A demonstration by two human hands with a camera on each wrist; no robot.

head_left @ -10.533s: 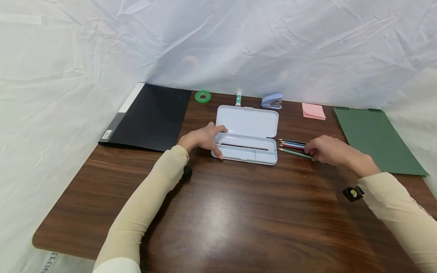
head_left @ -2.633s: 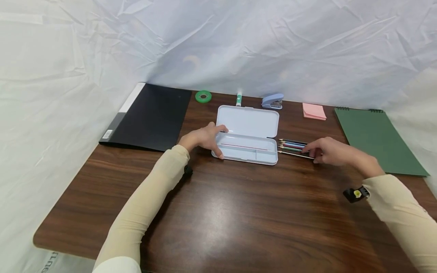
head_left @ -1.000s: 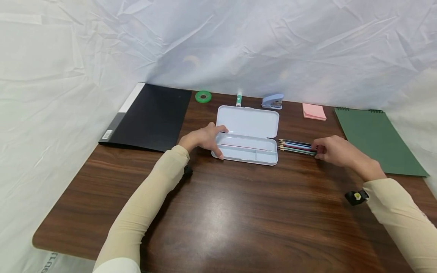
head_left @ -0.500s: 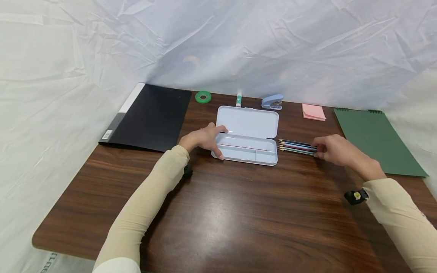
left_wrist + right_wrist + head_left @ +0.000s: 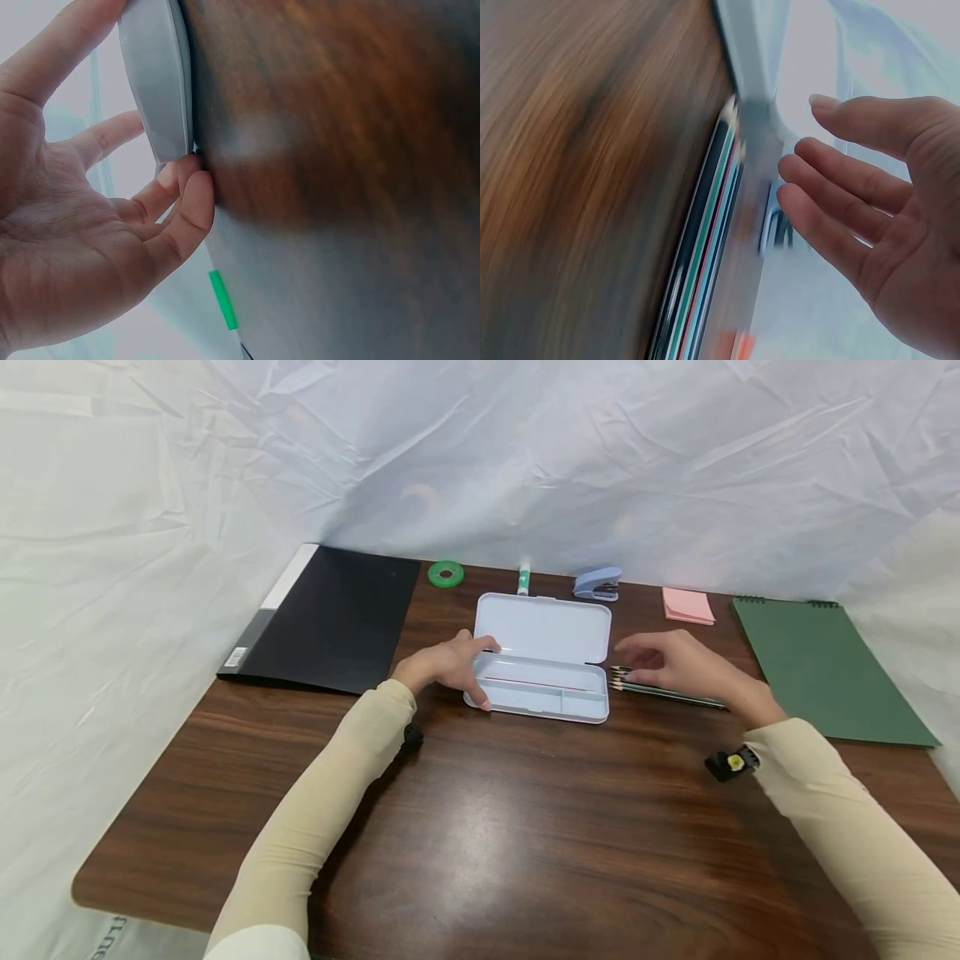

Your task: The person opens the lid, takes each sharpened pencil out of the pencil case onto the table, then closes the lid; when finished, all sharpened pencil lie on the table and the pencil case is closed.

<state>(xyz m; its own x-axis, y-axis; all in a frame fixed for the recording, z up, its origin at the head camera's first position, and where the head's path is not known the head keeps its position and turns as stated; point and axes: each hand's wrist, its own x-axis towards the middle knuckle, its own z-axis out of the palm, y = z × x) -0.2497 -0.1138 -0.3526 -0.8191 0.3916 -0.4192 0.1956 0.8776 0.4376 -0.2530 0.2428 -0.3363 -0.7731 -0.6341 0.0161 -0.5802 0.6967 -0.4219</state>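
The left hand [image 5: 447, 665] grips the open pencil case [image 5: 542, 688]; the right hand [image 5: 670, 663], fingers relaxed and empty, hovers over the coloured pencils [image 5: 660, 691]: pinch one mid-shaft, lay it lengthwise.

Head view high over table [image 5: 525, 827]; wrist views close, sharing pencil case [image 5: 540, 656].

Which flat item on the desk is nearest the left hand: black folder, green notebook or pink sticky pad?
The black folder. It lies just left of the left hand, which holds the pencil case; the green notebook and pink sticky pad sit far right.
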